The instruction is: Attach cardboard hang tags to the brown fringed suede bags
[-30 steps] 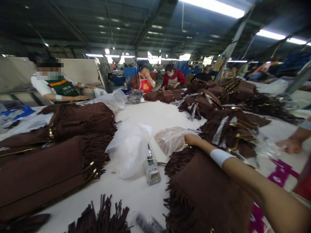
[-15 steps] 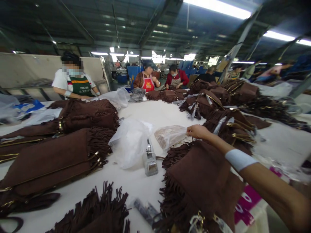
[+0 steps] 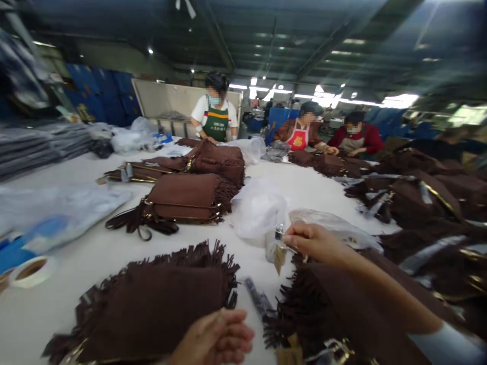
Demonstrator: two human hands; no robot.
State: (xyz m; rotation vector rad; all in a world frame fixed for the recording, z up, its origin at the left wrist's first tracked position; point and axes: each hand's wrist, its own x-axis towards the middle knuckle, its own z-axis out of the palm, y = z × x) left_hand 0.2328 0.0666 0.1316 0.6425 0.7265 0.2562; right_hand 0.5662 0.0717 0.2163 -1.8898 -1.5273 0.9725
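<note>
My right hand (image 3: 304,237) is closed in a pinch, and a small tan hang tag (image 3: 279,259) dangles just below its fingertips. Behind the tag is a clear tape dispenser (image 3: 271,244), partly covered. My left hand (image 3: 216,337) is at the bottom centre, palm turned inward, fingers loosely stretched and holding nothing. It is over the right lower edge of a dark brown fringed bag (image 3: 160,299). Beneath my right forearm lies another fringed bag (image 3: 323,304), with a tan tag (image 3: 289,355) and gold hardware at its near end.
Stacked brown bags (image 3: 186,195) lie at left, more bags (image 3: 426,197) at right. A white plastic bag (image 3: 258,208) and a clear bag (image 3: 335,223) lie mid-table. Tape rolls (image 3: 30,271) are at far left. A co-worker in a green apron (image 3: 216,124) and two others work across the table.
The view has swung left. My right hand has left the clear plastic bag with small contents and come nearer, now with a tan tag. My left hand has come into view.
</note>
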